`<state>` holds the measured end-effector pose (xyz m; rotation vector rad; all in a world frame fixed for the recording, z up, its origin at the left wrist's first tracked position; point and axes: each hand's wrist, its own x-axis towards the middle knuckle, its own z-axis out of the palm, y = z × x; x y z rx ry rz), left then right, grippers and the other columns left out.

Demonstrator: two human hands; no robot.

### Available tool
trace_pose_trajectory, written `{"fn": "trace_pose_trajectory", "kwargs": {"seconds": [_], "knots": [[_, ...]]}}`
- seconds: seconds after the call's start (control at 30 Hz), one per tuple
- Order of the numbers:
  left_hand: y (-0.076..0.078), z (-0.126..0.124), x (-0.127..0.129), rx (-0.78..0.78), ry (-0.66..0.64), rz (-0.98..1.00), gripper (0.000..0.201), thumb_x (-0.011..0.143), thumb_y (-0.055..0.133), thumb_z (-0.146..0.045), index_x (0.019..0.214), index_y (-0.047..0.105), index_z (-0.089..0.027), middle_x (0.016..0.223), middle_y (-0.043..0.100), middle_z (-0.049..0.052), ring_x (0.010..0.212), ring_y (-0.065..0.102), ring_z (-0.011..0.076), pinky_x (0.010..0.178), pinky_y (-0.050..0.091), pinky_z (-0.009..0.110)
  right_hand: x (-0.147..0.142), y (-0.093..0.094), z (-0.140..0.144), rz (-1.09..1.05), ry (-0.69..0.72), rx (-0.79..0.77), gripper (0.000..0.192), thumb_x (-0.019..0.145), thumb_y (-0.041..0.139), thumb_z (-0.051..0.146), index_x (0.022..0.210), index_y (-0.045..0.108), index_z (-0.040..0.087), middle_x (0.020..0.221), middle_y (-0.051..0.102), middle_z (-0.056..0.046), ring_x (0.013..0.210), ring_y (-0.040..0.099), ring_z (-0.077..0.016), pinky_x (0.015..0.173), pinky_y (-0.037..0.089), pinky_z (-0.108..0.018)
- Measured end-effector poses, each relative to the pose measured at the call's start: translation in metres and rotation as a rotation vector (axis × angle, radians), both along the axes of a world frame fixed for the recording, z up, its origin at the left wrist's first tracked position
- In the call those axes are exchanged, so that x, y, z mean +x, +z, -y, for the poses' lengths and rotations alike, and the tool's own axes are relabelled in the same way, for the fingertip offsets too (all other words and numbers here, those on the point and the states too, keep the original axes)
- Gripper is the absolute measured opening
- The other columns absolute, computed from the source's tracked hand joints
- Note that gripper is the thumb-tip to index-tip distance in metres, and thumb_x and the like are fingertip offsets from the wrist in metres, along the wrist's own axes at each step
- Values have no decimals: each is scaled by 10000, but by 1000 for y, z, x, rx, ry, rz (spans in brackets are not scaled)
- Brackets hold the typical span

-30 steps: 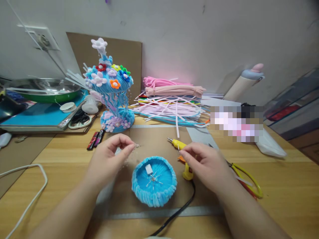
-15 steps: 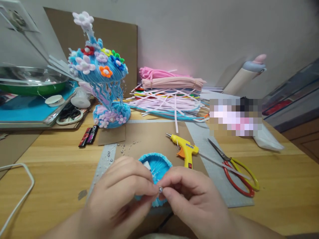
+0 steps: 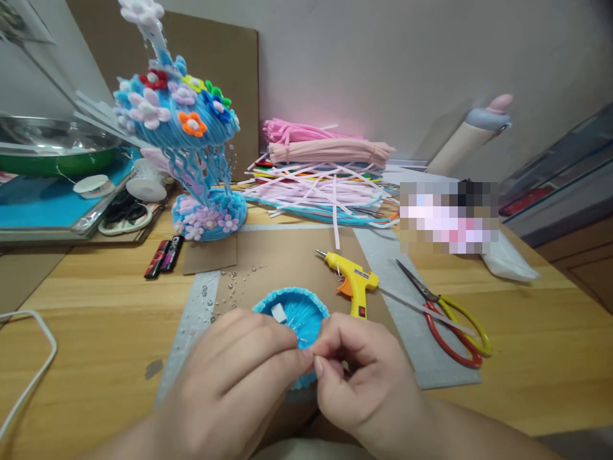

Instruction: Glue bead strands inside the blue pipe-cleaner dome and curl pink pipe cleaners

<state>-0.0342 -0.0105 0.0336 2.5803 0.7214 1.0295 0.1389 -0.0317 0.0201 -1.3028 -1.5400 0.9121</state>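
Observation:
My left hand (image 3: 239,370) and my right hand (image 3: 366,367) meet fingertip to fingertip in front of me, both pinched closed. The small shiny bead seen between them a moment ago is now covered by the fingertips. What exactly the left fingers grip is hidden. Just behind and below them lies a round, shallow blue bowl-like piece (image 3: 306,310) of fuzzy stems, its near side partly covered by the hands. Inside it are a small white block (image 3: 278,312) and thin clear strands. Loose silvery beads (image 3: 205,291) are scattered left of the piece.
A yellow glue gun (image 3: 354,279) and scissors (image 3: 447,316) lie to the right. Behind stand a blue flower-covered fuzzy-stem model (image 3: 175,121) and a pile of pipe cleaners (image 3: 325,166). Two small dark tubes (image 3: 163,257), a metal bowl (image 3: 57,144) and a white cable (image 3: 45,358) are left.
My fingertips have closed together over the bead, which was visible before. My hands have turned slightly, uncovering more of the blue piece. The whole view has shifted a little.

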Motion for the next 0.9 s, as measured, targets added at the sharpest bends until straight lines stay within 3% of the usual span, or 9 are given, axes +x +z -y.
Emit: {"fn": "trace_pose_trajectory", "kwargs": {"seconds": [0.27,0.43,0.57,0.67,0.83,0.9], "knots": [[4,2,13,-326,-6,278,121,849,589,-93,852,657,-193,745,669,23,689,653,127,618,553,221,-3,6,1,-178,78,-79,101,625,478,197,559,406,224,462,406,50,410,389,-89,395,333,-203],[1,3,17,-473,-18,372,50,837,652,-193,791,671,-199,708,666,-1,653,652,112,598,550,195,-2,6,4,-185,52,-38,107,604,497,177,562,411,224,448,371,60,404,380,-91,397,321,-207],[4,2,18,-541,0,399,100,836,659,-273,754,659,-216,665,665,-21,618,642,103,581,541,190,-6,10,4,-337,86,-137,115,603,507,222,565,398,225,466,371,60,386,321,-72,362,267,-190],[10,3,15,-399,-28,278,53,871,611,-251,840,627,-212,690,664,-10,634,642,112,587,542,198,-8,7,6,-393,119,-200,126,617,513,245,573,396,226,475,373,59,383,315,-69,347,255,-184],[10,8,1,121,13,-31,248,942,391,-200,948,634,-253,704,692,12,635,645,171,568,537,283,-5,-3,13,-162,64,7,127,612,513,178,536,417,212,448,327,72,377,286,-60,341,196,-171],[7,10,-2,222,29,-55,279,948,375,-233,1004,642,-288,729,708,1,657,651,177,638,555,294,0,0,13,-85,124,2,103,613,498,152,541,451,209,450,354,68,391,311,-65,356,228,-172]]}}
